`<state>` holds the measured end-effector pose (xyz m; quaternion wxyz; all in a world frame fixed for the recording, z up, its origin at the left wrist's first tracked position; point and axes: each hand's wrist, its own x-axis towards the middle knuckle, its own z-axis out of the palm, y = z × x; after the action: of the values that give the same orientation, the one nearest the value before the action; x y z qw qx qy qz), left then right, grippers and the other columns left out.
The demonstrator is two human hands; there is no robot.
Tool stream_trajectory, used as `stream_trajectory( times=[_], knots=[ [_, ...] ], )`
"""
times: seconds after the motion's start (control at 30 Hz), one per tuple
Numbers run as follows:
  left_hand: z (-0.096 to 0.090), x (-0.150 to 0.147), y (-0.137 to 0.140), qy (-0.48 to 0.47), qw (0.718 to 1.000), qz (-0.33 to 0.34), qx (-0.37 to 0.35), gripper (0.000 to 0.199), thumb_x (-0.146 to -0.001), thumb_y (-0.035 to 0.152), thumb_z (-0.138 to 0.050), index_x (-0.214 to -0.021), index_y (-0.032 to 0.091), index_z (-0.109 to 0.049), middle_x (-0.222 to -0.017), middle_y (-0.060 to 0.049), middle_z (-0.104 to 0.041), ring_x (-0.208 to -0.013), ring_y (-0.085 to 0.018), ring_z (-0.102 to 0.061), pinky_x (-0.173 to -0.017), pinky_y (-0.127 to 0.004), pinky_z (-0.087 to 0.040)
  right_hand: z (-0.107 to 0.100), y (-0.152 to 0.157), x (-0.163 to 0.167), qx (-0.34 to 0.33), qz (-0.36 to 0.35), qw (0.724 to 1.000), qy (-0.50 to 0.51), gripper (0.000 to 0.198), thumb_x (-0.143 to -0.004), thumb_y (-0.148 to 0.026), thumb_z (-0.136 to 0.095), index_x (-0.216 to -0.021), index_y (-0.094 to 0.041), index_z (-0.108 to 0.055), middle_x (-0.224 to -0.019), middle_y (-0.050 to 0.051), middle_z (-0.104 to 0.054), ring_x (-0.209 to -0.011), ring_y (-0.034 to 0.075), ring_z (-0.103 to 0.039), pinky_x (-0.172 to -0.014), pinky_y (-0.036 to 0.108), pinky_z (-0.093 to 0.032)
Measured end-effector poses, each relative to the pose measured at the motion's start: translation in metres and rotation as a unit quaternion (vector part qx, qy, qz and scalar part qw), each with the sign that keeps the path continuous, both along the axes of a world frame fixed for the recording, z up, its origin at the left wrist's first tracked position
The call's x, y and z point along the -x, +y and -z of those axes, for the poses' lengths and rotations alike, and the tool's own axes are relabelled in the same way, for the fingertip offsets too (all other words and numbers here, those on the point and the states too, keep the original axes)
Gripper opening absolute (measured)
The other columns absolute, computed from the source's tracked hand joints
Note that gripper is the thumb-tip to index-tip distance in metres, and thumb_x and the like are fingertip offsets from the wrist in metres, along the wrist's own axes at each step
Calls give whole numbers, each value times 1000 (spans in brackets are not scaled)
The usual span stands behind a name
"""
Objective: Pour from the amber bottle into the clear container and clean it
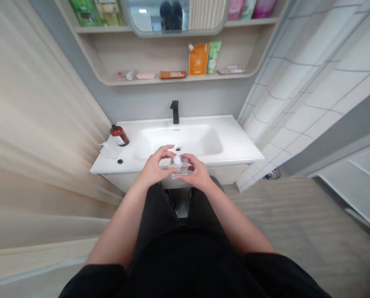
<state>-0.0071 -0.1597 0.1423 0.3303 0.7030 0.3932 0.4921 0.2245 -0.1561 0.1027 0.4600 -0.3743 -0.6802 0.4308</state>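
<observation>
Between my two hands, over the front edge of the sink counter, is a small clear glass bottle [181, 164] with a squarish body and a whitish, rounded top. My left hand [155, 167] curls around its left side, thumb against the body and index finger arched near the top. On the other side, my right hand [198, 173] grips the body between thumb and fingers. Fine details of the bottle are blurred. Just beyond it lies the white sink basin [200, 140] with its dark drain.
A black faucet [175, 112] rises behind the basin. On the counter's left stand a brown pump bottle [119, 135] and a clear pump bottle [109, 150]. The wall shelf [135, 82] holds an orange pouch [198, 60] and a green tube [214, 58]. Curtains hang on both sides.
</observation>
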Motion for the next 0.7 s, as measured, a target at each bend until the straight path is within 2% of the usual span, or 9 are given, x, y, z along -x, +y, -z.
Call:
stream_trajectory(
  times=[0.13, 0.2, 0.3, 0.37, 0.47, 0.57, 0.63, 0.7],
  knots=[
    [13, -19, -3, -60, 995, -75, 22, 72, -75, 38, -100, -140, 23, -72, -109, -7, -82, -120, -30, -81, -118, -51, -62, 2, -6, 4, -25, 46, 998, -18, 84, -70, -56, -107, -142, -30, -74, -143, 10, -81, -128, 37, -79, -101, 49, -69],
    [16, -26, -5, -53, 992, -109, 26, 65, -75, 39, -100, -133, 23, -76, -111, -7, -83, -120, -30, -81, -117, -51, -62, 2, -9, 6, -40, 75, 996, -36, 82, -70, -54, -107, -142, -32, -75, -142, 10, -82, -129, 39, -79, -104, 53, -69],
    [19, -30, -6, -42, 989, -136, 43, 51, -77, 40, -99, -122, 23, -81, -113, -8, -86, -111, -28, -82, -115, -51, -64, 4, -10, 7, -48, 100, 993, -52, 79, -71, -52, -107, -141, -34, -76, -139, 9, -83, -126, 40, -80, -108, 56, -68],
    [22, -30, -6, -66, 987, -132, 61, 47, -78, 42, -97, -118, 21, -83, -114, -10, -87, -109, -29, -83, -113, -51, -65, 6, -8, 4, -30, 83, 995, -40, 81, -70, -54, -107, -141, -32, -75, -137, 9, -83, -123, 38, -81, -105, 53, -69],
    [29, -28, -5, -91, 985, -109, 96, 58, -76, 47, -100, -125, 20, -84, -118, -13, -89, -113, -32, -84, -112, -53, -67, 11, 0, -1, 10, 28, 999, -17, 85, -67, -57, -108, -140, -30, -75, -134, 9, -84, -119, 34, -81, -97, 46, -68],
    [38, -26, -5, -89, 984, -80, 128, 68, -79, 50, -100, -137, 20, -81, -117, -14, -89, -115, -35, -85, -111, -56, -68, 18, 8, -6, 34, -21, 999, -1, 86, -64, -58, -108, -138, -28, -75, -135, 8, -83, -116, 32, -80, -96, 44, -67],
    [43, -23, -4, -75, 989, -58, 114, 68, -86, 50, -96, -145, 22, -76, -122, -14, -88, -124, -36, -84, -116, -58, -66, 23, 14, -8, 49, -46, 998, 6, 88, -63, -58, -109, -138, -28, -74, -134, 8, -83, -115, 31, -80, -97, 43, -66],
    [48, -15, 0, -36, 996, -54, 64, 64, -96, 48, -87, -153, 25, -70, -139, -15, -84, -140, -35, -77, -127, -59, -58, 29, 23, -12, 50, -37, 998, 5, 89, -63, -59, -108, -138, -28, -73, -134, 9, -82, -116, 31, -79, -98, 44, -65]
  ],
)
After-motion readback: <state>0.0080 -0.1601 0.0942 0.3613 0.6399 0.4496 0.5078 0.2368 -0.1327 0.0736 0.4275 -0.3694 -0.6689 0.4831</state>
